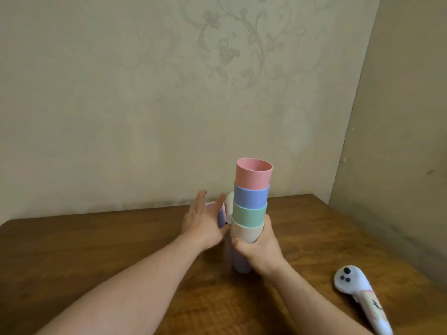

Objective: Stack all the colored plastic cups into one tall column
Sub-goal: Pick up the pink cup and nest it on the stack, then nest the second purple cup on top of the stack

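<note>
— Cups nested in a column (250, 206) stand on the wooden table (96, 243), pink on top; the right hand (260, 250) is clenched round its lower part.

— And the left hand (205, 223)?

— Fingers spread, reaching a lavender cup (219, 213) just beside the column; grasp unclear. A white controller (355, 291) lies well apart.

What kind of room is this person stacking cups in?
Probably a room in a home, in a corner. The wall has floral-patterned wallpaper, the cups stand on a dark wooden table pushed against it, and a white handheld controller lies on the table. Nothing suggests a lab or workshop.
</note>
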Demonstrator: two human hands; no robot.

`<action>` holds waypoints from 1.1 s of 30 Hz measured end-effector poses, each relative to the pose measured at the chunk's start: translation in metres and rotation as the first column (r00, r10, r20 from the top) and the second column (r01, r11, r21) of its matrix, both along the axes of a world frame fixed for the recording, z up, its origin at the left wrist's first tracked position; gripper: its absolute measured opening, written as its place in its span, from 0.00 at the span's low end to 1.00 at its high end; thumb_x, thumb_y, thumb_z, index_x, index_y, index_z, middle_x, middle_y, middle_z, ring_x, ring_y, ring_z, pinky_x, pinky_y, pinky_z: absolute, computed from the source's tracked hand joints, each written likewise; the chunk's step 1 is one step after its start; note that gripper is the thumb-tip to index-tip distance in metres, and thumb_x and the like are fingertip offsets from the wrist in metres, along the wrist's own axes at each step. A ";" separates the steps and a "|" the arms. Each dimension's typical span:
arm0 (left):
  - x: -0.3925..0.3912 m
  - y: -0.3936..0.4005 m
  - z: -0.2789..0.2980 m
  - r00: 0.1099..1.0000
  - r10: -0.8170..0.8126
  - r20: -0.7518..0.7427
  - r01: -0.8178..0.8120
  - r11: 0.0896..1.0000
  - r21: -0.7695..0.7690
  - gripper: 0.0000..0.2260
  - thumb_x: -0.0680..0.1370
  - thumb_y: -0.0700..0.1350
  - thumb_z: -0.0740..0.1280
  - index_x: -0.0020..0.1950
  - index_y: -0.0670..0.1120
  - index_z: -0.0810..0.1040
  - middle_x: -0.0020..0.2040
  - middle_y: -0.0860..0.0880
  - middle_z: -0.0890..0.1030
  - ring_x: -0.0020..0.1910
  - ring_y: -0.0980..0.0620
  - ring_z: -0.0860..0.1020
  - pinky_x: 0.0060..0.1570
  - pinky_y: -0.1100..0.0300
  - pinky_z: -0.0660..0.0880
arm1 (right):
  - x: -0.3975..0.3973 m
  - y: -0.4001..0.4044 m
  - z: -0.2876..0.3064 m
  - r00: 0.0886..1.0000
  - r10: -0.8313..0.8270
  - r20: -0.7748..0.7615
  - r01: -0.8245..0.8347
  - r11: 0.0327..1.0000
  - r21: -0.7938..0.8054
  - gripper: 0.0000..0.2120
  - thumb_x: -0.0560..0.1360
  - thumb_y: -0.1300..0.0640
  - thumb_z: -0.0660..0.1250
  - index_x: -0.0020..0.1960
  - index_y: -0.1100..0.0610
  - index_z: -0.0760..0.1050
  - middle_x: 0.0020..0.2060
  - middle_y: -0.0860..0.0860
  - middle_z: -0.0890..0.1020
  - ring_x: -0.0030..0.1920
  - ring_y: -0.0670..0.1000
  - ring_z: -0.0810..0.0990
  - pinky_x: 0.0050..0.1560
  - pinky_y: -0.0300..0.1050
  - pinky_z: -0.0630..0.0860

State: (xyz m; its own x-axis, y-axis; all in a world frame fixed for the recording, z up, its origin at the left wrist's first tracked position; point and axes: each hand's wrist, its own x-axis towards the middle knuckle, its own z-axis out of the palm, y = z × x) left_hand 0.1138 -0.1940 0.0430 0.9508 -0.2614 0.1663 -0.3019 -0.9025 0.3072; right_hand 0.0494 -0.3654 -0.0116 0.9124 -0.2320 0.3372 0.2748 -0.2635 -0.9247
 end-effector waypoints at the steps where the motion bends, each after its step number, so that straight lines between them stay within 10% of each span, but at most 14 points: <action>1: 0.004 -0.001 -0.001 1.000 -0.024 0.003 0.024 0.996 0.084 0.40 0.78 0.64 0.69 0.86 0.70 0.52 0.91 0.48 0.43 0.88 0.35 0.56 0.83 0.42 0.63 | 0.003 0.000 -0.003 1.000 0.003 0.010 -0.003 1.000 0.014 0.29 0.64 0.66 0.81 0.58 0.50 0.73 0.49 0.45 0.88 0.46 0.38 0.86 0.45 0.33 0.81; 9: 0.001 0.042 0.002 0.998 -0.062 0.033 0.045 0.928 0.371 0.33 0.76 0.47 0.78 0.78 0.60 0.72 0.79 0.42 0.63 0.71 0.33 0.75 0.66 0.42 0.80 | 0.013 0.008 -0.001 0.997 0.079 0.020 -0.080 0.996 0.037 0.24 0.68 0.72 0.80 0.53 0.52 0.74 0.42 0.46 0.87 0.42 0.38 0.85 0.45 0.36 0.82; 18: -0.027 0.157 0.011 0.972 0.211 -0.101 -0.170 0.935 0.311 0.43 0.70 0.66 0.81 0.82 0.61 0.68 0.73 0.45 0.69 0.67 0.38 0.81 0.64 0.49 0.80 | 0.034 0.080 -0.001 0.981 0.190 0.031 -0.190 0.982 0.002 0.34 0.63 0.58 0.80 0.67 0.57 0.73 0.55 0.57 0.87 0.54 0.59 0.87 0.55 0.53 0.85; 27: -0.041 0.195 -0.011 0.921 0.320 -0.221 -0.226 0.903 0.364 0.51 0.67 0.77 0.73 0.85 0.58 0.64 0.79 0.47 0.74 0.79 0.40 0.71 0.74 0.46 0.71 | 0.029 0.098 -0.005 0.983 0.182 -0.013 -0.181 0.982 0.043 0.35 0.64 0.56 0.82 0.64 0.38 0.69 0.57 0.50 0.85 0.57 0.54 0.86 0.62 0.59 0.84; 30: -0.044 0.190 -0.012 0.944 0.303 -0.131 -0.271 0.938 0.217 0.44 0.67 0.75 0.74 0.79 0.58 0.72 0.73 0.53 0.81 0.73 0.44 0.77 0.70 0.48 0.74 | 0.025 0.096 -0.007 0.972 0.224 -0.071 -0.220 0.974 0.057 0.33 0.69 0.57 0.82 0.60 0.31 0.67 0.58 0.47 0.84 0.59 0.52 0.85 0.65 0.56 0.82; 33: -0.043 0.185 -0.022 0.943 0.250 -0.219 -0.312 0.894 -0.323 0.35 0.65 0.58 0.85 0.68 0.58 0.74 0.63 0.54 0.84 0.56 0.48 0.86 0.56 0.48 0.84 | 0.027 0.094 -0.008 0.965 0.237 -0.112 -0.230 0.971 0.068 0.33 0.67 0.52 0.82 0.60 0.29 0.68 0.58 0.47 0.85 0.60 0.52 0.86 0.66 0.60 0.82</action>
